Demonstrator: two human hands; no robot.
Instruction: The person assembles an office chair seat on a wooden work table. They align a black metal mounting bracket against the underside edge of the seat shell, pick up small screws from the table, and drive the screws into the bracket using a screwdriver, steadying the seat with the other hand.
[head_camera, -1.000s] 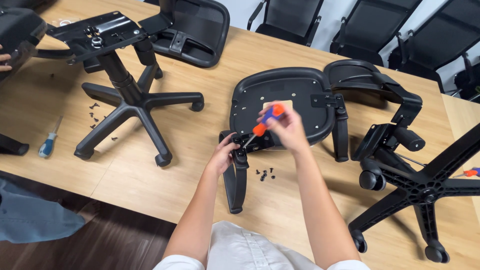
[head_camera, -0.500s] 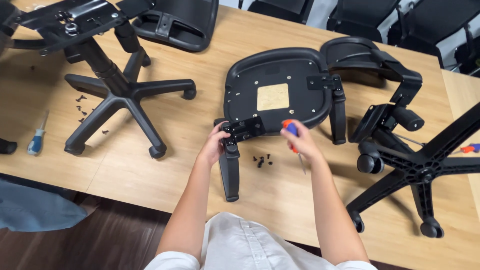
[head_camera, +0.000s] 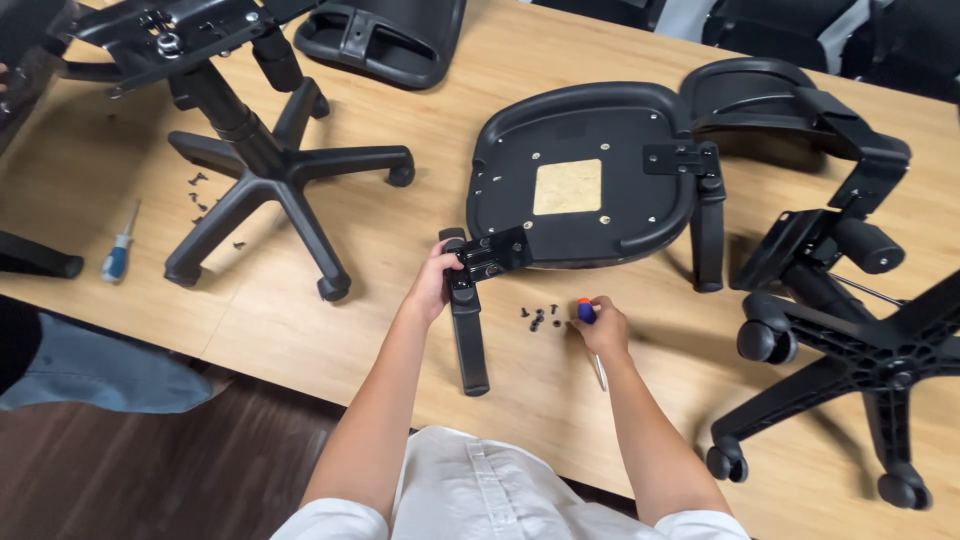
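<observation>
Lying upside down on the wooden table (head_camera: 300, 330), the chair seat (head_camera: 570, 130) sits just above the left hand (head_camera: 437, 285), which clamps the black armrest (head_camera: 468, 335) at its bracket. The right hand (head_camera: 600, 330) holds a screwdriver (head_camera: 588, 315) closed in its fingers, loose black screws (head_camera: 540, 318) just left of it. Doing this well likely means keeping the bracket pressed flush while one screw is picked.

Matt black plastic armrest (head_camera: 468, 320), wooden table (head_camera: 300, 320)
</observation>
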